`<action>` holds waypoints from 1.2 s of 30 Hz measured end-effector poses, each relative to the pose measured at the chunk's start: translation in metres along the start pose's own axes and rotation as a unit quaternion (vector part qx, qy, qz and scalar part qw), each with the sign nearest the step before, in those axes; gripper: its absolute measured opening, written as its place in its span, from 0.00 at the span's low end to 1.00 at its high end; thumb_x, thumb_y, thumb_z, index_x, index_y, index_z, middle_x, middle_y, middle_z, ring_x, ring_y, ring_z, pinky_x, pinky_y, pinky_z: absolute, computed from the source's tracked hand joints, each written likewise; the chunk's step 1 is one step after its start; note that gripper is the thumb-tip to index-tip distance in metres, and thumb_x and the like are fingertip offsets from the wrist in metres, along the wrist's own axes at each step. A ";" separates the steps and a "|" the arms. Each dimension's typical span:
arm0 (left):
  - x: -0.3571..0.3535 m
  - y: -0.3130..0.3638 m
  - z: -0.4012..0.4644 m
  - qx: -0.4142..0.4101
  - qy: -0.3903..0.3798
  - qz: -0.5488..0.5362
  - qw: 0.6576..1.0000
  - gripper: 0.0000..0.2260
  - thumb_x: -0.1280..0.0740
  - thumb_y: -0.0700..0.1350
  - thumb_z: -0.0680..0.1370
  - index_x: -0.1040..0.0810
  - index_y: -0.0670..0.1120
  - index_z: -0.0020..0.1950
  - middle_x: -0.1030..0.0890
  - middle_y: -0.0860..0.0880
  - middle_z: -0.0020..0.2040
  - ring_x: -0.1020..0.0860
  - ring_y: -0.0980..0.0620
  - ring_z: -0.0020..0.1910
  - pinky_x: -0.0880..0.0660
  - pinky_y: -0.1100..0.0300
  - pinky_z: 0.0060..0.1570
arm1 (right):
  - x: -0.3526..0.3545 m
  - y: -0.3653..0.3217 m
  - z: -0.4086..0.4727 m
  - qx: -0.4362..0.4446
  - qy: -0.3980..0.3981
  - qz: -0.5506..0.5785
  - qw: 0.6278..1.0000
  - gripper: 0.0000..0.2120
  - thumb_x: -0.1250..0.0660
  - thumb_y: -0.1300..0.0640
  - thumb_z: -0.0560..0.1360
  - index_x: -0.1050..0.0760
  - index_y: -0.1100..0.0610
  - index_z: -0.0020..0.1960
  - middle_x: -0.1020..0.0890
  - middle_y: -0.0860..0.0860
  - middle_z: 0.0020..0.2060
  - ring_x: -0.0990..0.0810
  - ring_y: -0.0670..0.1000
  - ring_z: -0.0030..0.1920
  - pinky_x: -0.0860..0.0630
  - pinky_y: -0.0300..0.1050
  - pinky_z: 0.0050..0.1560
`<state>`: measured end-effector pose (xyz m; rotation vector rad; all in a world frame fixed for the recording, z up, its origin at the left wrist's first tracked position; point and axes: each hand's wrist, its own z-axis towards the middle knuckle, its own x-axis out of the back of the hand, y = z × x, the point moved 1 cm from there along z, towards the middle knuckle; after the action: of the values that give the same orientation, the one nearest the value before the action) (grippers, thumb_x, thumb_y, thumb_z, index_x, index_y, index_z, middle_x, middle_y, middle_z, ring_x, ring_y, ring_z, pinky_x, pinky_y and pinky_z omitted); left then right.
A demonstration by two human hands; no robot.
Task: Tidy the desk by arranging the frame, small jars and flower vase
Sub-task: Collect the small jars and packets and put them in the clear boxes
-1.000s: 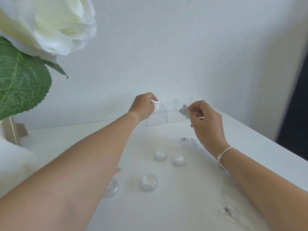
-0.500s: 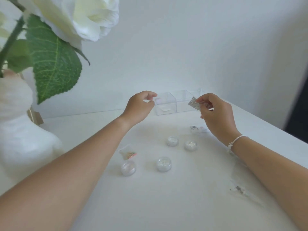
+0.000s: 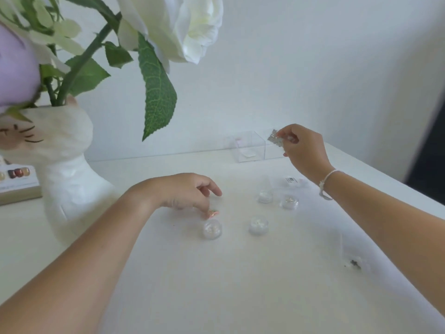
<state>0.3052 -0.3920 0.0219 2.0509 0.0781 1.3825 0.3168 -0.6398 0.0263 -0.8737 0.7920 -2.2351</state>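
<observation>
Several small clear jars sit mid-desk: one (image 3: 212,229) at the left, one (image 3: 258,225) beside it, two farther back (image 3: 265,196) (image 3: 289,202). My left hand (image 3: 185,191) hovers low over a small pink packet (image 3: 213,213), fingertips touching it. My right hand (image 3: 302,147) is raised at the back and pinches a small silver glittery packet (image 3: 275,138). A white cat-faced flower vase (image 3: 69,165) with a big white rose (image 3: 178,27) stands at the left. A tan frame (image 3: 18,186) lies behind the vase, partly hidden.
A clear plastic box (image 3: 250,147) with two compartments stands against the wall at the back. A clear bag with a label (image 3: 292,180) lies near the jars. Another thin clear bag with a dark speck (image 3: 354,263) lies at the right. The desk's right edge (image 3: 385,174) runs diagonally.
My left hand has come back from the clear box and dropped down to the pink packet. My right hand stays raised with the silver packet. The view has swung left, showing the vase.
</observation>
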 end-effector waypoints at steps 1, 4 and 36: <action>0.001 0.000 0.001 0.005 -0.007 0.002 1.000 0.15 0.28 0.45 0.69 0.24 0.58 0.53 0.27 0.55 0.53 0.28 0.60 0.40 0.32 0.66 0.36 | -0.005 0.000 0.007 -0.005 -0.011 -0.003 1.000 0.15 0.46 0.68 0.71 0.22 0.58 0.47 0.28 0.41 0.32 0.25 0.53 0.38 0.26 0.39 0.38; 0.002 0.001 0.003 0.003 -0.010 0.001 1.000 0.12 0.27 0.47 0.68 0.23 0.57 0.48 0.26 0.54 0.50 0.27 0.58 0.36 0.31 0.68 0.33 | -0.020 -0.002 0.023 0.007 -0.032 -0.040 0.999 0.15 0.46 0.67 0.72 0.23 0.60 0.50 0.22 0.44 0.40 0.26 0.50 0.37 0.31 0.27 0.32; 0.007 0.038 0.061 -0.125 0.317 -0.264 0.902 0.11 0.38 0.34 0.72 0.21 0.43 0.50 0.24 0.47 0.37 0.24 0.52 0.34 0.21 0.60 0.48 | 0.022 -0.007 -0.059 0.150 -0.324 -0.203 0.912 0.21 0.38 0.35 0.67 0.29 0.38 0.59 0.27 0.38 0.48 0.30 0.30 0.41 0.37 0.28 0.40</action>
<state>0.3492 -0.4483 0.0345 1.1744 0.6507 1.5361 0.2584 -0.6330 0.0037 -1.6030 -0.0533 -2.0900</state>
